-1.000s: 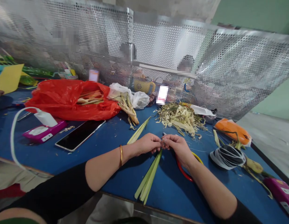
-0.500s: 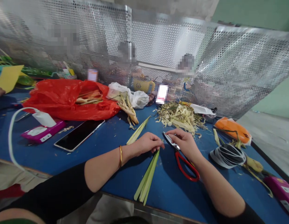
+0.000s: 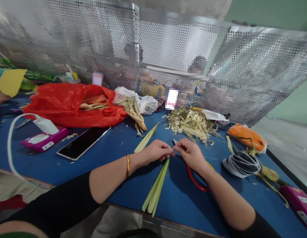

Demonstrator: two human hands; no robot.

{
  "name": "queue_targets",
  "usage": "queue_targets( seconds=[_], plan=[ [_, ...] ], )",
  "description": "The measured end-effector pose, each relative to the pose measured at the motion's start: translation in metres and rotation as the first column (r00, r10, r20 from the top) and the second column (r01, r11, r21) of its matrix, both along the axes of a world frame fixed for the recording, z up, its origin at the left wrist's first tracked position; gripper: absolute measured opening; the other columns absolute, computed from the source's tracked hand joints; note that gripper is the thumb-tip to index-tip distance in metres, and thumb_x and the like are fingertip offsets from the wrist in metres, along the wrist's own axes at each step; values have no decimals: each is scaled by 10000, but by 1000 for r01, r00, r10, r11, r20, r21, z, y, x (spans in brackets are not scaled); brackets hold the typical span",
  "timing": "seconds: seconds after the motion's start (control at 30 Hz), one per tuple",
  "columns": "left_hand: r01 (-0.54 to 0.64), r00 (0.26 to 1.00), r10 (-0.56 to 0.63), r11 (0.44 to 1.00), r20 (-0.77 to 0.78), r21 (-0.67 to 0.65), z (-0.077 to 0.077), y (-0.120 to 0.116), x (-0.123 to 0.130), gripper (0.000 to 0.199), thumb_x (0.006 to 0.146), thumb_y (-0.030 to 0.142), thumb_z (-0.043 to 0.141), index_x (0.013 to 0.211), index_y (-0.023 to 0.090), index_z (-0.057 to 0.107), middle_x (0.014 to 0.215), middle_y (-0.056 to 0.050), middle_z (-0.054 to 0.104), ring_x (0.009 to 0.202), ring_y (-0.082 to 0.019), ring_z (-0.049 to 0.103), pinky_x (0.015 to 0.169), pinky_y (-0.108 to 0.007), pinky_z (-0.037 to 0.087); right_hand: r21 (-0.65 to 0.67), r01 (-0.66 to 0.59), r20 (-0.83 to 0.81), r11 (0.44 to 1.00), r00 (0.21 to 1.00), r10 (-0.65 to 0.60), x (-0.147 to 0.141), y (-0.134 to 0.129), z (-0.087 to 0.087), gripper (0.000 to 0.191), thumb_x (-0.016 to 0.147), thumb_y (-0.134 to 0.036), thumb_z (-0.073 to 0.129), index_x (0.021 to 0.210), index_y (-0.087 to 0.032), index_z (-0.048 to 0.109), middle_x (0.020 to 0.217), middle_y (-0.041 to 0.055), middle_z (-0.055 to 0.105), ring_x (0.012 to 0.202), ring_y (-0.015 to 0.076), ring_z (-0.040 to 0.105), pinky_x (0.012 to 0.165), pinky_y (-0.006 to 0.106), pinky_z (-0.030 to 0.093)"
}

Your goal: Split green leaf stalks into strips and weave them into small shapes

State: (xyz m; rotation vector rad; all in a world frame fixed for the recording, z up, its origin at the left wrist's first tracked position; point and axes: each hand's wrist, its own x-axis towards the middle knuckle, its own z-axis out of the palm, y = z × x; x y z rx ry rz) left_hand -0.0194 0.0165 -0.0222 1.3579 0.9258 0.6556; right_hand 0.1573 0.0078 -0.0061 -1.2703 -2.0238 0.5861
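Pinched at its upper end, a small bundle of long pale-green leaf strips (image 3: 158, 188) hangs from my left hand (image 3: 158, 151) and stretches toward the table's front edge. My right hand (image 3: 189, 152) meets it fingertip to fingertip at the top of the bundle, thumb and finger pressed together; what they pinch is too small to make out. Under my right hand and wrist lie red-handled scissors (image 3: 193, 178), mostly covered, with one blade tip showing. Another group of green leaf strips (image 3: 146, 139) rests just beyond my left wrist.
A heap of shredded dry husk (image 3: 193, 125) lies beyond my hands. On the left are a red plastic bag (image 3: 56, 102), a phone (image 3: 84, 143) and a purple power strip (image 3: 45, 140). A roll of white cord (image 3: 241, 165) sits at right. A perforated metal screen (image 3: 175, 43) borders the back.
My right hand has moved left and down over the scissors, and its fingertips now meet my left fingers. My left hand and the leaf strips stay almost still.
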Motion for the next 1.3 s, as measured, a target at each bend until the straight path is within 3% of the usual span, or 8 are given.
queue_targets(
  seconds=[0.3, 0.6, 1.03, 1.13, 1.23, 1.3],
  plan=[
    [-108, 994, 109, 993, 19, -56, -1, 3, -2, 230, 677, 349, 684, 747, 129, 689, 656, -16, 646, 430, -41, 393, 413, -192, 273, -234, -118, -74, 965, 992, 103, 6, -1, 9, 170, 790, -284, 558, 646, -195, 571, 583, -32, 510, 520, 107, 461, 508, 231, 364],
    [-150, 988, 152, 984, 16, -95, 4, 1, -1, 181, 645, 299, 708, 711, 138, 656, 524, 31, 567, 416, -47, 407, 408, -191, 262, -405, -180, -107, 897, 983, 149, 6, -4, 10, 163, 777, -314, 577, 684, -182, 596, 575, -35, 506, 522, 108, 469, 522, 237, 370],
    [-156, 987, 156, 988, -24, 9, 2, 3, -2, 113, 632, 216, 693, 716, 142, 674, 527, 28, 563, 437, -61, 424, 423, -196, 294, -456, -300, -118, 838, 954, 277, 8, -7, 11, 115, 777, -234, 593, 678, -180, 613, 591, -34, 542, 516, 93, 484, 503, 215, 396],
    [-164, 986, 165, 986, -28, 26, 0, 4, -3, 117, 622, 209, 709, 710, 141, 674, 564, 14, 586, 466, -70, 440, 449, -207, 318, -425, -240, -182, 873, 967, 177, 9, -4, 10, 85, 778, -257, 604, 759, -177, 622, 640, -25, 585, 519, 96, 521, 526, 226, 434],
    [-146, 989, 146, 987, 5, 68, -3, 6, -3, 132, 611, 211, 724, 711, 139, 675, 625, -10, 622, 510, -86, 471, 475, -220, 350, -351, -154, -301, 924, 953, 44, 7, 0, 4, 185, 757, -237, 614, 934, -186, 602, 843, 16, 666, 561, 108, 586, 592, 265, 493],
    [-115, 993, 114, 988, 9, 105, -5, 6, -4, 117, 624, 214, 710, 710, 142, 676, 643, -19, 633, 518, -94, 480, 485, -229, 366, -338, -181, -353, 924, 934, 54, 3, 1, -1, 256, 755, -211, 596, 1010, -197, 583, 972, 45, 678, 597, 118, 619, 635, 289, 513]
  ],
)
